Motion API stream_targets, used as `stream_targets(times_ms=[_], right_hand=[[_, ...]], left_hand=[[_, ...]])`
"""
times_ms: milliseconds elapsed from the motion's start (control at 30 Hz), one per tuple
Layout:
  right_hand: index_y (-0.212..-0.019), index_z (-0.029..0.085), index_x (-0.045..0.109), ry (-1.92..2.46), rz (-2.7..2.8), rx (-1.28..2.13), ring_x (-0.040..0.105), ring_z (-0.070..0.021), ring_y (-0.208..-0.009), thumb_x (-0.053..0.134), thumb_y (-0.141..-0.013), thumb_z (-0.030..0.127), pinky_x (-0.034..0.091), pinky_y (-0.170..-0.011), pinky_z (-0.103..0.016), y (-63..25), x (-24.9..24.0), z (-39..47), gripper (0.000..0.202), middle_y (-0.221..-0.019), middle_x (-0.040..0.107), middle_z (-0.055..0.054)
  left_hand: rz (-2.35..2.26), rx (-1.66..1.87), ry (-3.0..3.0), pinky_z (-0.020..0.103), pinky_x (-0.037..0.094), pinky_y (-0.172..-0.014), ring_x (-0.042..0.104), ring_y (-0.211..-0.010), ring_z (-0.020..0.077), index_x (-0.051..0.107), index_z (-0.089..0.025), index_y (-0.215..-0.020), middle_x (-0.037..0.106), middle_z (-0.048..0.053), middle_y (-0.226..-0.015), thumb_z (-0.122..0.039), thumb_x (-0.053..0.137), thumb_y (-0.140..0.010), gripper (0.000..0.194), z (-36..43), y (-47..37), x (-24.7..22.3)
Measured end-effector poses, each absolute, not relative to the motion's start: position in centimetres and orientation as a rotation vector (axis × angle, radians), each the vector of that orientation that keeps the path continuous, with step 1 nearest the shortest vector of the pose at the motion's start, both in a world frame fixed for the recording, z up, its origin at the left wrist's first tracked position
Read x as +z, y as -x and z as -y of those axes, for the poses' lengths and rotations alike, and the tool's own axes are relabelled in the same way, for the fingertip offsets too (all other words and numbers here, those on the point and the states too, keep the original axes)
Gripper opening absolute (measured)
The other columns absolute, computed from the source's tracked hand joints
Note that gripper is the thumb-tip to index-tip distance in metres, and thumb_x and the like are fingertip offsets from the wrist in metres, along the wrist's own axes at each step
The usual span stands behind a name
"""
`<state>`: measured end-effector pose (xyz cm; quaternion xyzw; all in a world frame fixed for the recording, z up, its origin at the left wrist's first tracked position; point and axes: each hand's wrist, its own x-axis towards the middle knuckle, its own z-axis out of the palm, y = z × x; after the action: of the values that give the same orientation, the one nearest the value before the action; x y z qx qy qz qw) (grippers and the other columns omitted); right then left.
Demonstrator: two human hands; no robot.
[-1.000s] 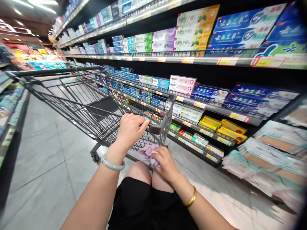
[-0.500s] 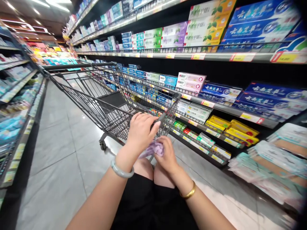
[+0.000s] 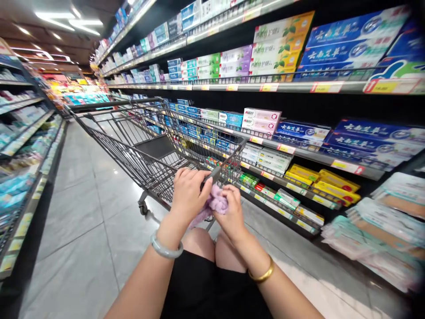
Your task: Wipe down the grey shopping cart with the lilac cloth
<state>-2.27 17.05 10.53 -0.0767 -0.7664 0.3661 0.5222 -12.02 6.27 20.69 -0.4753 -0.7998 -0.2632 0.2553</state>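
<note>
1. Lilac cloth (image 3: 218, 203) lies crumpled between the person's two hands, at the near end of the shopping cart (image 3: 217, 173) and above the knees (image 3: 199, 243)
2. The right hand (image 3: 234, 208) holds the cloth, its fingers curled in around the bunched part; a gold bangle (image 3: 262, 271) circles that wrist
3. The left hand (image 3: 191, 190) lies back-upward over the cart's near rim, fingers close together and bent, thumb beside the cloth; its palm is hidden, so one cannot tell how firmly it grips
4. A pale grey-green bangle (image 3: 166, 248) sits on the left wrist, and black clothing (image 3: 215, 288) covers the lap
5. The cart's dark wire basket reaches away to a handle (image 3: 106, 104) at the far end; a wheel (image 3: 143, 208) stands on grey floor tiles (image 3: 76, 248)
6. Shelves (image 3: 295, 87) on the right carry stacked boxes, among them pink-and-white boxes (image 3: 260, 120) and, lower, yellow boxes (image 3: 335, 188)
7. More stocked shelving (image 3: 26, 217) runs along the left
</note>
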Motion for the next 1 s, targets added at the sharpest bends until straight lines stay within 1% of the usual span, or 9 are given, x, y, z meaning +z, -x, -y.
stream_targets(times_ms=[100,167,267,433,600,700,767,867,1000], right_hand=[[-0.110,0.025,0.069,0.142,1.775,0.884,0.058,-0.0272,-0.127,0.076,-0.076,0.011,0.052,-0.111,-0.047,2.6,13.9,-17.5,0.037,-0.139,0.048,-0.011],[-0.114,0.028,0.072,0.086,1.757,0.850,0.058,-0.0268,-0.130,0.075,-0.081,0.012,0.050,-0.114,-0.047,3.0,15.0,-17.7,0.037,-0.143,0.047,-0.009],[-0.115,0.030,0.073,0.068,1.803,0.816,0.060,-0.0251,-0.124,0.070,-0.081,0.008,0.054,-0.107,-0.045,3.5,13.0,-17.7,0.041,-0.134,0.054,-0.008],[-0.111,0.025,0.069,0.146,1.885,0.870,0.064,-0.0239,-0.113,0.066,-0.078,0.006,0.059,-0.099,-0.044,4.0,8.3,-17.1,0.038,-0.117,0.061,-0.009],[-0.127,0.025,0.055,0.031,1.759,0.846,0.062,-0.0249,-0.119,0.069,-0.081,0.012,0.055,-0.105,-0.045,4.4,14.2,-16.9,0.050,-0.124,0.061,-0.011],[-0.123,0.026,0.054,-0.083,1.719,0.799,0.062,-0.0247,-0.119,0.071,-0.084,0.017,0.053,-0.106,-0.045,4.7,17.0,-16.5,0.044,-0.124,0.062,-0.010],[-0.117,0.026,0.057,-0.105,1.789,0.770,0.063,-0.0244,-0.116,0.071,-0.086,0.019,0.055,-0.102,-0.045,4.8,16.0,-16.1,0.035,-0.122,0.063,-0.010],[-0.111,0.025,0.060,-0.033,1.920,0.778,0.065,-0.0242,-0.109,0.071,-0.085,0.021,0.058,-0.094,-0.043,4.6,11.0,-15.4,0.027,-0.118,0.064,-0.010],[-0.108,0.023,0.062,0.054,1.989,0.818,0.066,-0.0249,-0.108,0.068,-0.081,0.015,0.060,-0.091,-0.043,4.3,5.9,-14.9,0.029,-0.114,0.065,-0.008]], left_hand=[[2.162,-0.732,1.282,0.051,0.036,-0.112,0.065,-0.100,0.0261,0.072,-0.022,-0.107,0.076,0.005,-0.099,-0.036,0.050,-0.101,0.026,-6.0,12.4,20.5],[2.159,-0.745,1.278,0.051,0.036,-0.113,0.066,-0.100,0.0257,0.072,-0.022,-0.106,0.076,0.005,-0.098,-0.035,0.050,-0.101,0.025,-5.9,12.6,20.3],[2.153,-0.762,1.270,0.051,0.035,-0.116,0.066,-0.100,0.0251,0.071,-0.023,-0.105,0.076,0.005,-0.098,-0.033,0.050,-0.100,0.024,-5.5,12.9,20.2],[2.146,-0.786,1.243,0.051,0.034,-0.118,0.065,-0.097,0.0244,0.071,-0.023,-0.102,0.076,0.004,-0.096,-0.033,0.049,-0.098,0.024,-4.6,13.3,20.1],[2.150,-0.799,1.237,0.051,0.034,-0.117,0.065,-0.097,0.0247,0.071,-0.023,-0.099,0.075,0.004,-0.095,-0.033,0.049,-0.097,0.024,-3.7,13.7,20.2],[2.148,-0.804,1.245,0.051,0.035,-0.116,0.064,-0.096,0.0248,0.071,-0.023,-0.097,0.075,0.005,-0.094,-0.033,0.049,-0.098,0.024,-3.2,13.9,20.2],[2.143,-0.815,1.247,0.050,0.035,-0.116,0.065,-0.095,0.0242,0.070,-0.023,-0.097,0.074,0.004,-0.093,-0.034,0.048,-0.099,0.025,-2.7,14.1,20.2],[2.133,-0.836,1.250,0.050,0.035,-0.116,0.065,-0.095,0.0231,0.070,-0.024,-0.098,0.075,0.003,-0.093,-0.034,0.048,-0.099,0.025,-2.0,14.3,20.2],[2.137,-0.855,1.254,0.050,0.036,-0.116,0.065,-0.095,0.0234,0.071,-0.025,-0.099,0.075,0.003,-0.093,-0.035,0.048,-0.099,0.026,-1.7,14.4,20.2]])
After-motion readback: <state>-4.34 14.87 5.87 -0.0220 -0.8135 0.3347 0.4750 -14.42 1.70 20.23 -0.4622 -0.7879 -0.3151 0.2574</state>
